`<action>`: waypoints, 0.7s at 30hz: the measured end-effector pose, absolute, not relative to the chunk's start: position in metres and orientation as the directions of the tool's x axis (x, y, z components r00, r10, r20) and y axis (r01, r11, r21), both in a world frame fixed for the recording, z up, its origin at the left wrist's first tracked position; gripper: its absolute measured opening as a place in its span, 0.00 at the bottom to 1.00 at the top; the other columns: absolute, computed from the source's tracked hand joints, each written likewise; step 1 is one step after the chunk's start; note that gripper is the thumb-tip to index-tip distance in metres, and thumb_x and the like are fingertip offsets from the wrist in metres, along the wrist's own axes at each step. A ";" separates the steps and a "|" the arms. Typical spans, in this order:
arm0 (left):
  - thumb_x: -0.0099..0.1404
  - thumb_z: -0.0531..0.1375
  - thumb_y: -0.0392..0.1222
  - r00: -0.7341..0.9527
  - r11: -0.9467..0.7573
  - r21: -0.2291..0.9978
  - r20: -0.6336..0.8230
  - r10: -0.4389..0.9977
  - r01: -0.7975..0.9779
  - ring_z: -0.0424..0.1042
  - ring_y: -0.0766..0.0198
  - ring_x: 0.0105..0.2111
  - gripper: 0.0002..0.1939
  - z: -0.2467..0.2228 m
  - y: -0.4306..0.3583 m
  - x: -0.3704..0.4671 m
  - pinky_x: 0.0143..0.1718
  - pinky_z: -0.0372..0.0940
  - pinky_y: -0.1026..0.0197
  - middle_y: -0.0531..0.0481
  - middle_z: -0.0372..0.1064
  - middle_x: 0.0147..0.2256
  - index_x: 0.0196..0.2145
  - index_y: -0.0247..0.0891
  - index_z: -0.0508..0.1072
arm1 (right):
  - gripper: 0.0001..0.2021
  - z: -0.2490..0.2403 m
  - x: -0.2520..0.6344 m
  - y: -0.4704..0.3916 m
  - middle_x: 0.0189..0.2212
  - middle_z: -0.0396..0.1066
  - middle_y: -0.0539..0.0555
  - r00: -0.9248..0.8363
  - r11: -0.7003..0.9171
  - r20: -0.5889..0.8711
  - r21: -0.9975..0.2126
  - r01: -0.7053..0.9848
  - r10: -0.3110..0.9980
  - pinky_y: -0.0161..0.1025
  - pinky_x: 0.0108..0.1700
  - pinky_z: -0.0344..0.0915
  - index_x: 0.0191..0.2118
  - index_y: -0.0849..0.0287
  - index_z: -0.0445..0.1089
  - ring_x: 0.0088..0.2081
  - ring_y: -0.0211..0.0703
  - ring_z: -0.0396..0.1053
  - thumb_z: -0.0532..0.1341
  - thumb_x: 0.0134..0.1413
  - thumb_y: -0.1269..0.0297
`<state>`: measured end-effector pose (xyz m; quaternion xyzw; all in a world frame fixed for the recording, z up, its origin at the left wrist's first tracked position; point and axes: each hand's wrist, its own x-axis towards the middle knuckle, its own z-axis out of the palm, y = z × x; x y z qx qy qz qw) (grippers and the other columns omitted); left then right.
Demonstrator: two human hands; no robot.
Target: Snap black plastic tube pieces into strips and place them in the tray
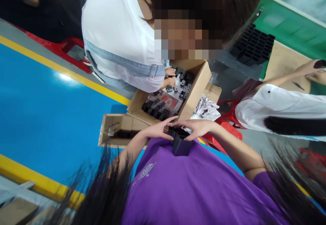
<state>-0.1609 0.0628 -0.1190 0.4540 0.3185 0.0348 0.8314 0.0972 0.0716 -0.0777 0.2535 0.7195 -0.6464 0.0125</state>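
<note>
Close against my purple shirt, black box-shaped plastic parts (pixel 182 146) sit between my two hands. My left hand (pixel 159 130) grips them from the left, thumb and fingers curved around. From the right, my right hand (pixel 199 127) holds the same group, its thumb on the nearest part. How many parts are in the grip is hidden by the fingers. Just beyond my hands stands an open cardboard box (pixel 195 94) with dark plastic parts (pixel 156 108) standing on printed newspaper (pixel 170 101).
Facing me, a co-worker in a white top (pixel 112 24) reaches both hands (pixel 171 78) into the box. A smaller carton (pixel 107 130) lies at left. Crumpled paper (pixel 206 108) and red stools (pixel 230 131) are at right. Rows of black parts (pixel 253 45) stand near another seated person.
</note>
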 end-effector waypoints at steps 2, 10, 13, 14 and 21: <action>0.52 0.75 0.36 0.802 0.605 0.765 -0.495 0.334 0.220 0.75 0.52 0.59 0.58 -0.118 0.066 -0.161 0.54 0.71 0.53 0.37 0.68 0.65 0.73 0.49 0.51 | 0.41 -0.083 0.098 0.073 0.64 0.69 0.67 -0.894 0.027 -0.363 -0.924 0.383 0.263 0.46 0.60 0.68 0.72 0.61 0.56 0.57 0.53 0.73 0.67 0.55 0.60; 0.51 0.72 0.69 0.748 0.865 0.494 -0.544 0.380 -0.081 0.79 0.49 0.50 0.44 -0.134 0.048 -0.159 0.50 0.71 0.49 0.40 0.78 0.53 0.59 0.44 0.71 | 0.55 -0.100 0.117 0.044 0.71 0.57 0.68 -0.822 -0.274 -0.170 -0.962 0.018 0.544 0.49 0.70 0.58 0.74 0.59 0.48 0.70 0.56 0.60 0.69 0.49 0.35; 0.45 0.66 0.81 0.747 0.884 0.452 -0.547 0.377 -0.115 0.79 0.43 0.48 0.48 -0.133 0.037 -0.145 0.50 0.72 0.44 0.38 0.81 0.45 0.50 0.38 0.76 | 0.54 -0.092 0.117 0.042 0.72 0.55 0.67 -0.775 -0.173 -0.166 -0.982 0.075 0.610 0.51 0.72 0.54 0.75 0.57 0.46 0.71 0.57 0.59 0.71 0.51 0.39; 0.46 0.62 0.84 0.733 0.884 0.446 -0.553 0.396 -0.141 0.79 0.42 0.50 0.50 -0.131 0.034 -0.141 0.51 0.71 0.43 0.38 0.81 0.45 0.50 0.38 0.75 | 0.54 -0.090 0.115 0.041 0.73 0.53 0.67 -0.753 -0.132 -0.163 -0.986 0.102 0.638 0.52 0.73 0.53 0.75 0.57 0.46 0.71 0.57 0.58 0.71 0.51 0.40; 0.52 0.58 0.83 0.541 0.864 0.410 -0.674 0.503 -0.292 0.79 0.42 0.51 0.48 -0.109 0.029 -0.130 0.50 0.72 0.43 0.41 0.81 0.48 0.55 0.41 0.73 | 0.57 -0.109 0.085 0.010 0.71 0.57 0.67 -0.484 -0.086 -0.214 -0.958 0.273 0.848 0.58 0.72 0.54 0.77 0.55 0.37 0.71 0.61 0.58 0.71 0.50 0.50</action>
